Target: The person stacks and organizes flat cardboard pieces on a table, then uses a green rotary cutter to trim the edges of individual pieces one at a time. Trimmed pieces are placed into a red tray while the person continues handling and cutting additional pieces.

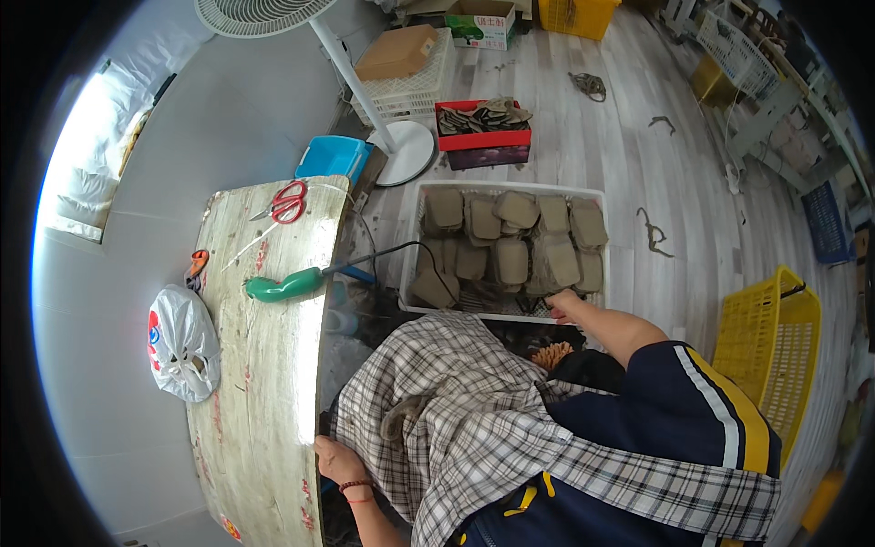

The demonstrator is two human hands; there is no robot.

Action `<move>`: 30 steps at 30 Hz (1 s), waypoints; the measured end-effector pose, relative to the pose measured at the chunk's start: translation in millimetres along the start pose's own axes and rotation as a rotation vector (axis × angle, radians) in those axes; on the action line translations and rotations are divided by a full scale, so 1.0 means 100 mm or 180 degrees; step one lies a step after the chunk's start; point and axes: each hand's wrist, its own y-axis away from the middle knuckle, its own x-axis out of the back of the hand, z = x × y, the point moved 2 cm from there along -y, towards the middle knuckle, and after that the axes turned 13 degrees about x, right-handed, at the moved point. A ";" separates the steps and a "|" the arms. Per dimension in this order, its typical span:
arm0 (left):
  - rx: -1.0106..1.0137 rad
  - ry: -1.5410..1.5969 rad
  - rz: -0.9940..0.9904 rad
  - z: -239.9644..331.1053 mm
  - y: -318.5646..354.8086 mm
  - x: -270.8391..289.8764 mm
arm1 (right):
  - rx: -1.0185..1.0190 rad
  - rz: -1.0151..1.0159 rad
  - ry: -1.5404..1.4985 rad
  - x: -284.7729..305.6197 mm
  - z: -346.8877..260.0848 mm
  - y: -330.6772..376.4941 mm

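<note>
- White plastic tray [415, 214] sits on the plank-patterned floor [652, 164] in front of the seated person; it holds stacks of grey-brown, round-cornered flat pieces [510, 263], roughly in two rows, with one more stack at the near left corner.
- Right hand [565, 304]: at the tray's near rim, toward its right end, beside the nearest stacks. Fingertips point inward over the tray; from where I stand I cannot tell whether they are clamped on a piece or apart.
- Left hand [339, 462]: at the near-right edge of the worn wooden table [264, 365], a red beaded bracelet [355, 484] at the wrist. Fingers look bent; the lap cloth borders them, so I cannot tell whether they grip anything.
- Checked cloth [447, 365], black and white, covers the person's lap, between the two hands.
- On the table: green handheld tool [284, 285], its black cord [383, 253] reaching over the tray's left side; red-handled scissors [290, 202] farther back.
- White plastic bag [182, 337] at the table's left edge, knotted or bunched; contents unclear.
- Beyond the tray: red-rimmed box [483, 141] filled with similar-coloured flat pieces; round white fan base [406, 153]; blue basin [330, 157] behind the table.
- Yellow slotted basket [761, 356] stands to the person's right, well apart from the tray.
</note>
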 end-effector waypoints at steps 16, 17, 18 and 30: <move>-0.1811 0.0937 0.0454 1.33 -1.52 0.76 | 0.1288 -0.0389 -0.3027 -0.15 -2.07 -1.24; -0.1901 0.0889 0.0377 1.35 -1.57 0.65 | 0.1227 -0.0322 -0.3252 -0.18 -2.29 -1.44; -0.1776 0.0863 0.0124 1.32 -1.61 0.50 | 0.1161 -0.0246 -0.3477 -0.20 -2.51 -1.61; -0.1649 0.1630 -0.0847 1.22 -1.79 -0.20 | 0.1143 0.0316 -0.4254 -0.92 -3.80 -3.57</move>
